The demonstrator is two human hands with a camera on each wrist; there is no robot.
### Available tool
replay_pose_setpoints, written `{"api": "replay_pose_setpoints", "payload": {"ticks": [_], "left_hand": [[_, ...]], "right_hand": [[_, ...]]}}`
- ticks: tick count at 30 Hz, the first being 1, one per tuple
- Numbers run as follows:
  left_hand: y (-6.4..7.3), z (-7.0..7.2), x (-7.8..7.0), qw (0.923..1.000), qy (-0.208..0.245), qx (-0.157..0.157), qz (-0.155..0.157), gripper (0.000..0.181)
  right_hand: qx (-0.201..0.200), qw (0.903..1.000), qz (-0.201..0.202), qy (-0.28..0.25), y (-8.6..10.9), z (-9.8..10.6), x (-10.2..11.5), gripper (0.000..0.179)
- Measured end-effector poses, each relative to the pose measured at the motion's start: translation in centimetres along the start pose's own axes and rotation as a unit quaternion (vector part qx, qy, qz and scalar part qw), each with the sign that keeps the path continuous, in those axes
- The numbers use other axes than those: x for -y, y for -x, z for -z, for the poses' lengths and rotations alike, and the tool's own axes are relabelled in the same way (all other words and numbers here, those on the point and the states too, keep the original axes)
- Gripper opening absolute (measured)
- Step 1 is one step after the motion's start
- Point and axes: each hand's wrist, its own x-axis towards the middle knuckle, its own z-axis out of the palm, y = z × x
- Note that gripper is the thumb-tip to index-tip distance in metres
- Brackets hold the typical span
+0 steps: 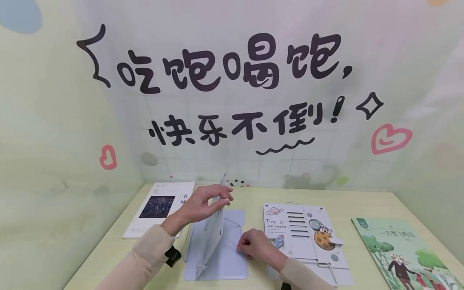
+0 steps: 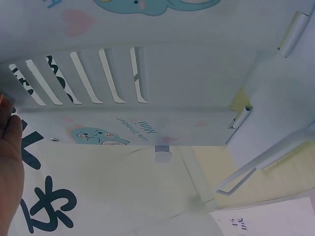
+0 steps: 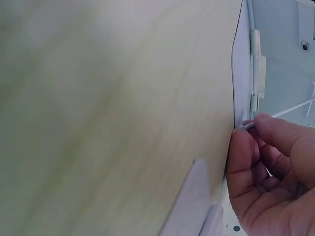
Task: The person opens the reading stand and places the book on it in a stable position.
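Book stand sits on the counter between the two hands — its printed panel tipped up just below the left hand, its flat base lying below the right hand. The left thumb and fingers straddle the panel's upper edge, though how firmly they bear on it is hard to tell, since the left wrist view catches only a strip of the hand. The right thumb and forefinger are pressed together, pinching a thin wire support behind the panel.

It should handle as something light and stiff, probably thin coated sheet: smooth enough to slide a little under dry fingers, not fragile, but likely to swing freely at the hinges well away from the left fingers. The upper edge looks the best hold for the left hand, thumb on one face and fingers on the other, clear of the slots. The wire looks springy and easily twisted — best pinched near its tip, where the right fingers have it. Just beyond the right hand lies a second stand; beyond the left wrist, a white book.
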Motion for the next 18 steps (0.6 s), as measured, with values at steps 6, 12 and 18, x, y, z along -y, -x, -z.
{"api": "replay_pose_setpoints", "payload": {"ticks": [6,12,18], "left_hand": [[-0.1,-0.3,0.0,1.0,-0.004,0.002,0.006,0.013],[-0.5,-0.8,0.2,0.9998,-0.007,0.006,-0.018,0.012],[-0.8,-1.4,0.5,0.9992,-0.016,0.016,-0.034,0.013]], "right_hand": [[0.004,0.9999,-0.009,-0.003,0.0,0.0,-0.1,0.012],[0.005,1.0,-0.007,0.003,0.0,0.0,-0.1,0.012],[0.005,1.0,-0.005,-0.005,-0.1,-0.1,-0.1,0.011]]}}
